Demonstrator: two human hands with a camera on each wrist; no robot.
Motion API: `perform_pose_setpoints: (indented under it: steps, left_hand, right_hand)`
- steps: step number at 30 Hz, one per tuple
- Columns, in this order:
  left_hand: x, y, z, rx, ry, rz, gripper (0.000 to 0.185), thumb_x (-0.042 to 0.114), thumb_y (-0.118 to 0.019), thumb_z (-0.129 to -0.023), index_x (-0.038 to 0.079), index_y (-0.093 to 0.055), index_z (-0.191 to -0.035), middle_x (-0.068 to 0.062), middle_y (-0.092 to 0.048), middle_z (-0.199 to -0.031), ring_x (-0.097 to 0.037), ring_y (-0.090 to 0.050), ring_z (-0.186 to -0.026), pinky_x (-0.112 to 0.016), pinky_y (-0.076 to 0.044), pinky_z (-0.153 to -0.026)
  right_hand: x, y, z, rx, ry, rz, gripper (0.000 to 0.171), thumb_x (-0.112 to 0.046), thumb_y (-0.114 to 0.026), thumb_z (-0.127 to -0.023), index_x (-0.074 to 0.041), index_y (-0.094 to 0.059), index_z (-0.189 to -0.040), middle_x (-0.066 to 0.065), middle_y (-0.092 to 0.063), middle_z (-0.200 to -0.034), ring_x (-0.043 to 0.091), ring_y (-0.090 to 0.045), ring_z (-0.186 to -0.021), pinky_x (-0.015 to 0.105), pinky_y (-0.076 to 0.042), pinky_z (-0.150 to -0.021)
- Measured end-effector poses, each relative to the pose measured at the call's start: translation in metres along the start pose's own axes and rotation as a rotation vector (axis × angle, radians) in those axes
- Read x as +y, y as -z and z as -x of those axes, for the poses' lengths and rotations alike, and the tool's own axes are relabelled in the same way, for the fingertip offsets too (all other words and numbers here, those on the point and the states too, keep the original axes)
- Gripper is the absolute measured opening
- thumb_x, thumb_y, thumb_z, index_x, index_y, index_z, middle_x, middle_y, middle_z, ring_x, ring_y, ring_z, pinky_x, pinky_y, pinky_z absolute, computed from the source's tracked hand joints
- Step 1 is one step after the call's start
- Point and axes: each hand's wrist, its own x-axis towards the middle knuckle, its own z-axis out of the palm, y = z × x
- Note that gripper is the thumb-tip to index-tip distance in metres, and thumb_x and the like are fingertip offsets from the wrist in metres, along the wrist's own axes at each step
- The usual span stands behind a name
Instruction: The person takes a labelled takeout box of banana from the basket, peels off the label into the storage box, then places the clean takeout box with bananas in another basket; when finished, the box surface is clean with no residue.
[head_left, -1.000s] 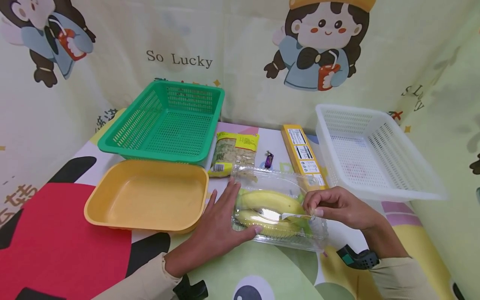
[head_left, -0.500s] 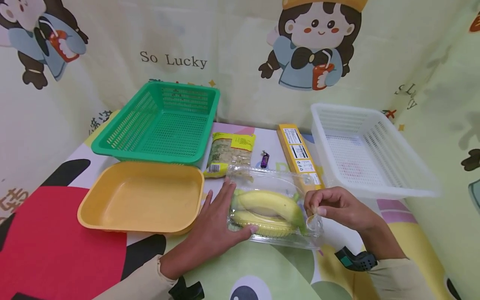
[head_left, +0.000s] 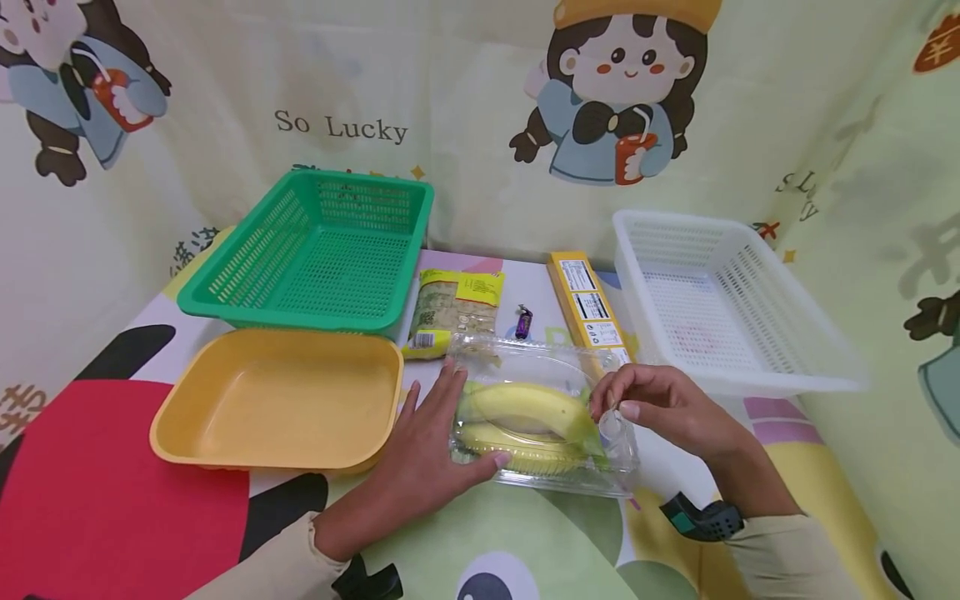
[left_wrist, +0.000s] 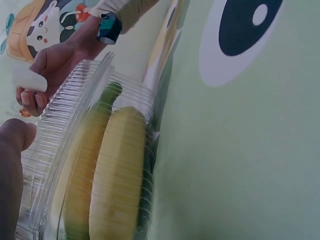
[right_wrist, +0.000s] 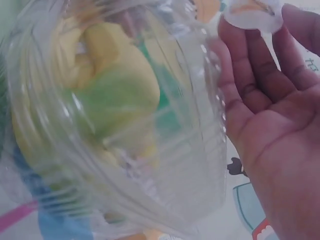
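Note:
A clear plastic clamshell box (head_left: 525, 354) with bananas (head_left: 525, 404) inside lies on the table in the head view. My left hand (head_left: 423, 454) rests on its left side with fingers spread, thumb along the front edge. At the box's right end my right hand (head_left: 675, 412) pinches a small translucent sticker (head_left: 611, 425) between thumb and fingertips. That sticker (left_wrist: 30, 80) looks whitish in the left wrist view, above the lid. In the right wrist view the sticker (right_wrist: 252, 15) appears rounded, with an orange-brown mark, apart from the box wall.
Behind the box are a yellow-and-clear packet (head_left: 453, 312), a small purple-wrapped item (head_left: 523, 322) and a long yellow carton (head_left: 588, 304). A green basket (head_left: 420, 233) and an orange-yellow tub (head_left: 277, 454) stand left. A white basket (head_left: 795, 379) stands right.
The strip that ran from the lid to my right fingertips now hangs from them as a small rounded piece. My left hand stays on the box. The head view has shifted slightly.

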Motion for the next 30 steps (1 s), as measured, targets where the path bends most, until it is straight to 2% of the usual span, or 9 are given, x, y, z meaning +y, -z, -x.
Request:
perform_pose_setpoints:
  steps: [5,8,13,21,24,27,30]
  left_hand:
    - [0.001,0.002,-0.001,-0.03,0.006,0.003,0.108,0.07,-0.061,-0.08,0.003,-0.022,-0.154,-0.01,-0.012,-0.161,-0.022,-0.016,-0.145,-0.049,-0.007,-0.116]
    - [0.002,0.004,-0.001,-0.065,0.024,0.021,0.112,0.072,-0.059,-0.08,0.003,-0.013,-0.155,-0.009,-0.009,-0.161,-0.022,-0.014,-0.145,-0.047,-0.005,-0.117]
    - [0.003,0.01,-0.002,-0.119,0.054,0.053,0.116,0.074,-0.06,-0.079,0.006,-0.006,-0.156,-0.007,-0.004,-0.161,-0.026,-0.011,-0.146,-0.048,-0.004,-0.116]
    - [0.006,0.025,-0.003,-0.205,0.083,0.118,0.116,0.068,-0.065,-0.08,0.012,0.001,-0.157,-0.007,0.002,-0.162,-0.031,-0.005,-0.146,-0.052,-0.006,-0.116]
    - [0.006,0.032,-0.001,-0.21,0.1,0.162,0.117,0.063,-0.069,-0.08,0.015,0.004,-0.157,-0.007,0.003,-0.162,-0.029,-0.005,-0.146,-0.054,-0.014,-0.114]
    - [0.004,0.04,0.001,-0.19,0.122,0.198,0.114,0.061,-0.07,-0.08,0.023,0.006,-0.157,-0.003,0.004,-0.162,-0.025,-0.009,-0.146,-0.055,-0.024,-0.111]
    - [0.001,0.05,0.005,-0.148,0.128,0.225,0.111,0.061,-0.069,-0.081,0.027,0.004,-0.157,0.0,-0.001,-0.163,-0.026,-0.023,-0.143,-0.053,-0.035,-0.105]
  right_hand:
    - [-0.001,-0.006,-0.001,0.183,-0.097,0.079,0.03,0.02,-0.046,-0.091,-0.003,-0.06,-0.104,0.006,-0.064,-0.099,0.017,-0.061,-0.091,0.028,-0.052,-0.078]
    - [-0.001,-0.009,-0.003,0.251,-0.136,0.134,0.029,0.017,-0.05,-0.091,-0.006,-0.062,-0.104,0.003,-0.064,-0.096,0.014,-0.06,-0.083,0.027,-0.051,-0.072]
    - [-0.003,-0.013,-0.007,0.254,-0.156,0.148,0.024,0.014,-0.054,-0.091,-0.005,-0.061,-0.103,0.003,-0.063,-0.096,0.013,-0.059,-0.081,0.026,-0.051,-0.071]
    - [-0.008,-0.021,-0.013,0.252,-0.243,0.177,0.019,0.012,-0.062,-0.087,-0.003,-0.061,-0.099,0.004,-0.063,-0.093,0.012,-0.061,-0.08,0.024,-0.052,-0.07]
    - [-0.009,-0.023,-0.015,0.248,-0.232,0.194,0.019,0.012,-0.062,-0.088,-0.002,-0.061,-0.1,0.006,-0.062,-0.095,0.013,-0.061,-0.081,0.024,-0.052,-0.07]
    - [-0.009,-0.026,-0.019,0.247,-0.221,0.21,0.017,0.01,-0.063,-0.088,-0.001,-0.061,-0.101,0.008,-0.061,-0.097,0.015,-0.061,-0.082,0.025,-0.053,-0.071]
    - [-0.008,-0.029,-0.023,0.243,-0.211,0.215,0.018,0.009,-0.065,-0.087,-0.002,-0.061,-0.1,0.01,-0.06,-0.097,0.017,-0.061,-0.083,0.026,-0.053,-0.073]
